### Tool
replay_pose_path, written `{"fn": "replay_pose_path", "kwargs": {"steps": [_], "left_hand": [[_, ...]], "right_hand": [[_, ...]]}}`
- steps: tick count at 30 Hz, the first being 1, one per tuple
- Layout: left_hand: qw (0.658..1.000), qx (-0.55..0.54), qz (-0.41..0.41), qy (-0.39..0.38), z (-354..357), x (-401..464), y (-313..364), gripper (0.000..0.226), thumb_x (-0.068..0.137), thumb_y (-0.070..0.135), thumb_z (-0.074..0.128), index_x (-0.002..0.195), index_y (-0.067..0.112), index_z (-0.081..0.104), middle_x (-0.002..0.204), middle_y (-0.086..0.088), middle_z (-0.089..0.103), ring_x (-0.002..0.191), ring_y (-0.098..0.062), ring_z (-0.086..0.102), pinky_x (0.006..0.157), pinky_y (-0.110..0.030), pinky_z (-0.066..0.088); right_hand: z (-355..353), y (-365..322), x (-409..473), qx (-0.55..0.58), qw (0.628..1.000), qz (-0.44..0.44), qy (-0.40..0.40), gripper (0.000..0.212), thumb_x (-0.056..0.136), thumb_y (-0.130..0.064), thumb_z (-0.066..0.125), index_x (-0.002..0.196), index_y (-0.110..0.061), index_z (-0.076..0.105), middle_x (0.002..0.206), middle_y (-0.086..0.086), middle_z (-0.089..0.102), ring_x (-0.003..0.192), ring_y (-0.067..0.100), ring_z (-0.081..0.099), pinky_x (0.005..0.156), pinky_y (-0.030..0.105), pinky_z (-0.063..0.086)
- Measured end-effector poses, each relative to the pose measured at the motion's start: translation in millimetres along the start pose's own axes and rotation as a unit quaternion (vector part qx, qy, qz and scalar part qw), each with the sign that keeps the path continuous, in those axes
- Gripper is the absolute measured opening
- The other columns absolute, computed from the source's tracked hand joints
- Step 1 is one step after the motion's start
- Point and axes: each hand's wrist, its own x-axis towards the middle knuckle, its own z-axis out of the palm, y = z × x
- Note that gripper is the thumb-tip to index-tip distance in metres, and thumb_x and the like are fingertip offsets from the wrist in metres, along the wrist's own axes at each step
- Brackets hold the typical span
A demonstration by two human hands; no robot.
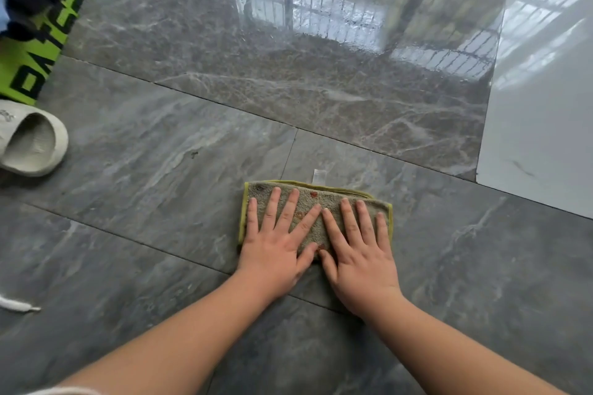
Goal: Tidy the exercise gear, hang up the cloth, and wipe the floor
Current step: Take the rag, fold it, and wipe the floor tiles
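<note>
At the far left of the frame a pale slipper (30, 138) lies on the shiny gray floor (160, 170), just below a green mat (41, 42) with black letters. Low in the middle sits a folded gray-green cloth (316, 202). The left hand (276, 250) lies flat on it, fingers straight and spread. Just beside it, the right hand (359, 253) presses flat too, thumbs nearly touching. Both bare arms reach up from the bottom edge.
</note>
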Motion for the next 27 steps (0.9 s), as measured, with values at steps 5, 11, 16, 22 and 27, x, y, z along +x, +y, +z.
{"fn": "replay_pose_path", "kwargs": {"steps": [5, 11, 16, 22, 27], "left_hand": [[1.000, 0.003, -0.008, -0.019, -12, 37, 14, 0.068, 0.093, 0.062, 0.015, 0.152, 0.042, -0.009, 0.164, -0.005, -0.011, 0.150, -0.034, -0.014, 0.115, -0.065, -0.005], [0.998, 0.002, -0.006, -0.058, -37, 94, 65, 0.066, 0.097, 0.059, 0.014, 0.148, 0.043, -0.024, 0.159, -0.003, -0.031, 0.144, -0.033, -0.032, 0.111, -0.065, -0.015], [0.994, 0.004, 0.003, -0.106, -53, 116, 111, 0.064, 0.099, 0.053, 0.017, 0.149, 0.043, -0.021, 0.160, -0.006, -0.029, 0.144, -0.036, -0.030, 0.110, -0.067, -0.011], [0.985, 0.042, 0.060, -0.154, -51, 116, 150, 0.063, 0.099, 0.052, 0.016, 0.148, 0.042, -0.024, 0.156, -0.006, -0.037, 0.140, -0.037, -0.038, 0.110, -0.066, -0.014], [0.985, 0.053, 0.051, -0.155, -50, 114, 157, 0.066, 0.084, 0.058, -0.006, 0.144, 0.045, -0.029, 0.154, -0.002, -0.039, 0.143, -0.032, -0.033, 0.113, -0.063, -0.016]], "right_hand": [[-13, 29, 20, -0.004, 1.000, -0.008, -0.003, 0.068, 0.096, -0.056, 0.033, 0.157, -0.027, 0.020, 0.163, 0.007, 0.014, 0.152, 0.030, 0.009, 0.120, 0.055, 0.008], [-60, 117, 45, -0.065, 0.989, -0.093, -0.093, 0.073, 0.092, -0.053, 0.025, 0.156, -0.019, 0.020, 0.162, 0.011, 0.019, 0.149, 0.032, 0.020, 0.122, 0.045, 0.008], [-91, 168, 35, -0.040, 0.980, -0.066, -0.184, 0.084, 0.084, -0.053, 0.004, 0.157, -0.012, 0.006, 0.164, 0.014, 0.000, 0.152, 0.031, 0.002, 0.124, 0.042, 0.005], [-46, 135, -3, 0.085, 0.996, 0.030, -0.008, 0.071, 0.090, -0.025, 0.048, 0.151, 0.003, 0.026, 0.160, 0.021, 0.016, 0.150, 0.034, 0.014, 0.118, 0.044, 0.011], [-25, 127, -17, 0.206, 0.968, 0.143, 0.009, 0.073, 0.095, -0.036, 0.036, 0.157, -0.010, 0.007, 0.164, 0.011, 0.004, 0.152, 0.024, 0.001, 0.120, 0.040, 0.003]]}}
